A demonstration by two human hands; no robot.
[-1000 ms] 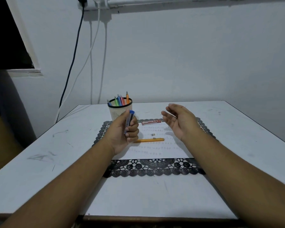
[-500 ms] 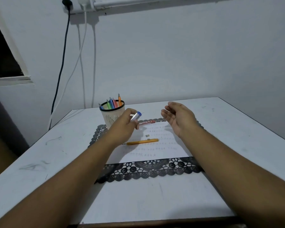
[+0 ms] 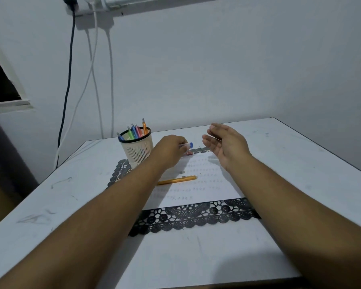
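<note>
Lead tube (image 3: 186, 145) is pointing right from my gripping left hand (image 3: 169, 152); my right hand (image 3: 227, 144) is hovering open; hasty tipping risks leads missing it.

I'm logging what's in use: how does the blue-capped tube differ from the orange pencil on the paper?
The blue-capped tube is gripped in the left hand, off the table; the orange pencil lies free on the paper. The tube looks clear and short; the pencil is opaque and longer. Both point roughly sideways.
</note>
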